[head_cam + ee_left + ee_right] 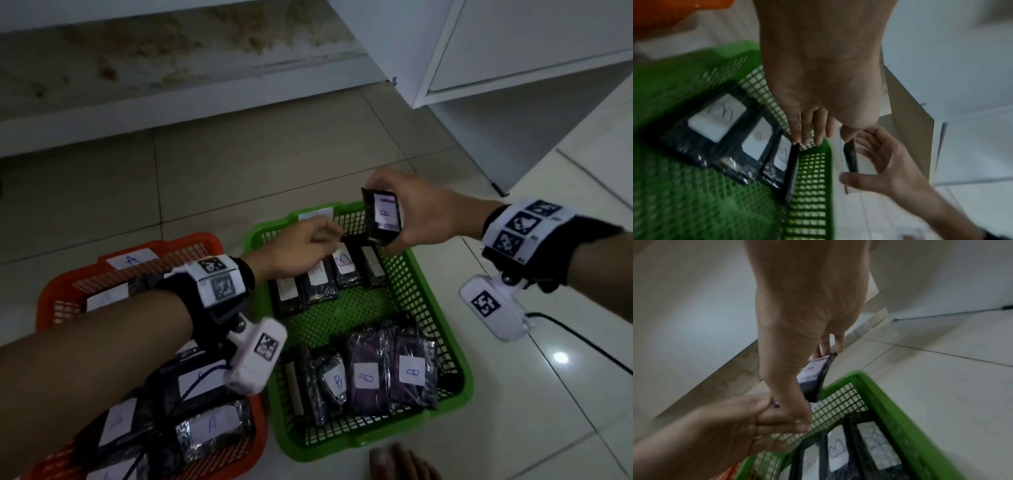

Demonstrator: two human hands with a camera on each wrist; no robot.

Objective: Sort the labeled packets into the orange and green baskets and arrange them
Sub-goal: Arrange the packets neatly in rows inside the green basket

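A green basket (pixel 342 447) sits on the tiled floor with an orange basket (pixel 191 240) to its left. My right hand (pixel 394 214) grips a black packet (pixel 371 219) with a white "B" label, held upright above the green basket's far right corner. The same packet (pixel 813 379) shows in the right wrist view. My left hand (pixel 325 240) reaches into the green basket, and its straight fingers (pixel 809 139) touch the top edge of a packet in the far row of B packets (pixel 342 270). More B packets (pixel 366 377) lie in the near row. A-labelled packets (pixel 212 425) fill the orange basket.
White cabinets stand behind the baskets, with an open door panel (pixel 428 51) at the back right. A black cable (pixel 582 346) runs over the floor at right. A foot (pixel 400 462) lies just in front of the green basket.
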